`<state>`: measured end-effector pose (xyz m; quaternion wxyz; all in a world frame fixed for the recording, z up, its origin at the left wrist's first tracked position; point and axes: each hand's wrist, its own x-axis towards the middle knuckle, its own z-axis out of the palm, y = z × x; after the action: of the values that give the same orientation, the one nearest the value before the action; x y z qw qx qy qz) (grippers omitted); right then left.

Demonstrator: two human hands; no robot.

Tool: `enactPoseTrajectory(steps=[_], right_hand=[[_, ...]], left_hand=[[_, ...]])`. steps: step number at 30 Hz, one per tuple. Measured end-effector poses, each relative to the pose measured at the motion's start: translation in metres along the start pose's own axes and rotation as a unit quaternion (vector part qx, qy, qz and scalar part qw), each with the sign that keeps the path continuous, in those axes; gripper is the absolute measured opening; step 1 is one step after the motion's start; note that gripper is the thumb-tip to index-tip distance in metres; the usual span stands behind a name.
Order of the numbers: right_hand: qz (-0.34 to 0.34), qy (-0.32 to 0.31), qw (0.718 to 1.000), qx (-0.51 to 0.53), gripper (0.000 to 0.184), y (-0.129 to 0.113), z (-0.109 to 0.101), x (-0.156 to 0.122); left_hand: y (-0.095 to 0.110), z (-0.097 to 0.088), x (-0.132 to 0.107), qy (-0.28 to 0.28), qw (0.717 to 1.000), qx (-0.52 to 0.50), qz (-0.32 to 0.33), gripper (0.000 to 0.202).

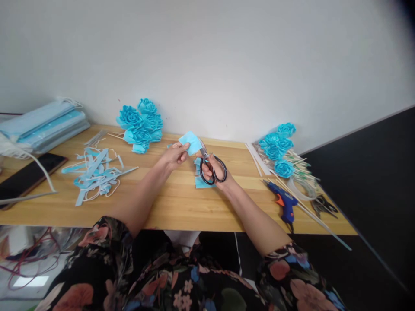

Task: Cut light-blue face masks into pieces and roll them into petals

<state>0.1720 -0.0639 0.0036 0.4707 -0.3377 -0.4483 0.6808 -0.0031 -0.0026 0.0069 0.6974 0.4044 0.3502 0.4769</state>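
Between thumb and fingers, my left hand (177, 154) pinches a small light-blue piece of fabric (190, 141), held above the table. My right hand (215, 170) grips black-handled scissors (220, 166), with fingers in the loops. The scissor blades meet the right edge of the fabric; how far apart they are I cannot make out. Beneath the right hand, more blue fabric pieces (202, 181) lie on the wooden table (181, 203), partly hidden by the hand and scissors.
Blue fabric roses (141, 125) stand at the back left, more roses (275, 144) at the right. Mask scraps (97, 172), a phone (35, 175) and stacked face masks (45, 125) lie left. A blue glue gun (283, 198), thin sticks and black pliers (324, 205) lie right.
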Motion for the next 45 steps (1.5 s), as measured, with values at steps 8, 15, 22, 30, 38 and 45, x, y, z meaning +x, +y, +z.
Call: enactPoseTrajectory(steps=[8, 15, 22, 30, 38, 45], right_hand=[[-0.006, -0.001, 0.999, -0.047, 0.063, 0.005, -0.003, 0.001], [-0.007, 0.001, 0.998, -0.059, 0.064, 0.004, -0.002, 0.000], [0.030, -0.040, 0.998, -0.038, 0.064, -0.003, 0.003, -0.006], [0.046, -0.071, 0.996, -0.020, 0.065, -0.005, -0.001, -0.005], [0.048, -0.065, 0.996, -0.029, 0.064, -0.007, 0.002, -0.006], [0.046, -0.059, 0.997, -0.025, 0.063, -0.008, 0.002, -0.006]], left_hand=[[0.002, 0.004, 0.000, 0.015, 0.998, -0.054, -0.009, 0.019], [0.002, 0.008, -0.001, 0.022, 0.996, -0.083, 0.003, 0.014], [0.003, 0.010, -0.003, 0.020, 0.996, -0.081, 0.027, 0.015], [0.002, 0.009, -0.004, 0.012, 0.996, -0.079, 0.031, 0.014], [0.002, 0.010, -0.004, 0.012, 0.997, -0.068, 0.030, 0.019], [-0.001, 0.011, -0.004, -0.015, 0.999, -0.035, 0.002, 0.016]])
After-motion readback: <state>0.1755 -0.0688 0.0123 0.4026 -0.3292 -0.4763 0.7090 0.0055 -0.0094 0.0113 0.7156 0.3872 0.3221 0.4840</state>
